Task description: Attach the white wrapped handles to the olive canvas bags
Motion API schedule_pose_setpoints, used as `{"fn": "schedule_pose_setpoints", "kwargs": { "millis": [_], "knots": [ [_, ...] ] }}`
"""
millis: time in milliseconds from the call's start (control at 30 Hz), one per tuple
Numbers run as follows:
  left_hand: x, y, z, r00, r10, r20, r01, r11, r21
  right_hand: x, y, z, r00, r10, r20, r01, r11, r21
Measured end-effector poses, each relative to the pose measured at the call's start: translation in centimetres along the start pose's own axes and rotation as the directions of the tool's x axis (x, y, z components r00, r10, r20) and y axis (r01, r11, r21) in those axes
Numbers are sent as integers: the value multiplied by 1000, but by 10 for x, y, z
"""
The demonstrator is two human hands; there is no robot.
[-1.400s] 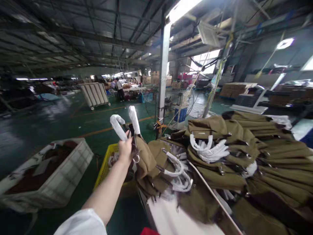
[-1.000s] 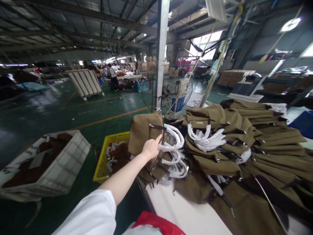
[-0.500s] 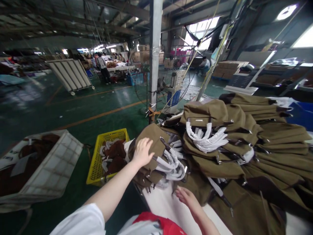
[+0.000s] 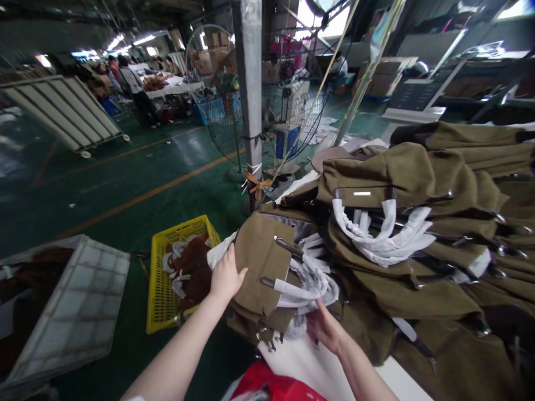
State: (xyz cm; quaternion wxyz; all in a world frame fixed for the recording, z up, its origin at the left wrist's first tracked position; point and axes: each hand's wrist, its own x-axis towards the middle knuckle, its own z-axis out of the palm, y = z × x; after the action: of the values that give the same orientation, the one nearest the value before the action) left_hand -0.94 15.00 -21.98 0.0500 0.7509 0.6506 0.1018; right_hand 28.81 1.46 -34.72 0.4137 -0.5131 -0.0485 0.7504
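Olive bag [image 4: 257, 250] lies atop other bags [image 4: 240, 327] at left edge of tabletop [image 4: 307, 362]. Looks soft, rather light; wrapped handles [image 4: 292, 295] seem best hold, maybe slippery. Handles point right; long axis runs near-to-far. Left hand [image 4: 225, 278] spread on bag's left side; right hand [image 4: 326, 328] half-curled beside handles, grip cannot tell.

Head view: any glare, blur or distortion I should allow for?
Head view, top: the window washes out to white; head view, left: the slatted cart looks slanted and stretched, probably wide-angle distortion; head view, distance: the standing person is soft; head view, centre: the olive bag beside the yellow crate reads fairly clearly.
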Motion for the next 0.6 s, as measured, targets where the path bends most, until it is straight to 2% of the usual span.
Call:
{"fn": "schedule_pose_setpoints", "kwargs": {
  "millis": [167, 267, 433, 500, 567, 600],
  "knots": [
    [-26, 10, 22, 972, 179, -149, -174, 984, 45, -14, -11, 6, 988, -48, 145, 41, 998, 53],
    [-33, 8, 32, 957, 212, -196, -207, 977, 44, -25, -16, 10, 982, -71, 174, 66, 997, 34],
    [-32, 3, 35, 946, 234, -225, -230, 972, 43, -39, -11, 9, 961, -170, 219, 177, 984, -12],
    [-32, 3, 35, 941, 240, -237, -237, 971, 41, -33, -7, 13, 974, -174, 144, 184, 981, -59],
    [-34, 5, 36, 938, 244, -244, -241, 970, 41, -21, -6, 21, 983, -175, -60, 170, 982, -83],
    [-34, 6, 38, 938, 244, -245, -242, 969, 41, -13, -5, 25, 972, -168, -162, 155, 984, -92]
  ]
}}
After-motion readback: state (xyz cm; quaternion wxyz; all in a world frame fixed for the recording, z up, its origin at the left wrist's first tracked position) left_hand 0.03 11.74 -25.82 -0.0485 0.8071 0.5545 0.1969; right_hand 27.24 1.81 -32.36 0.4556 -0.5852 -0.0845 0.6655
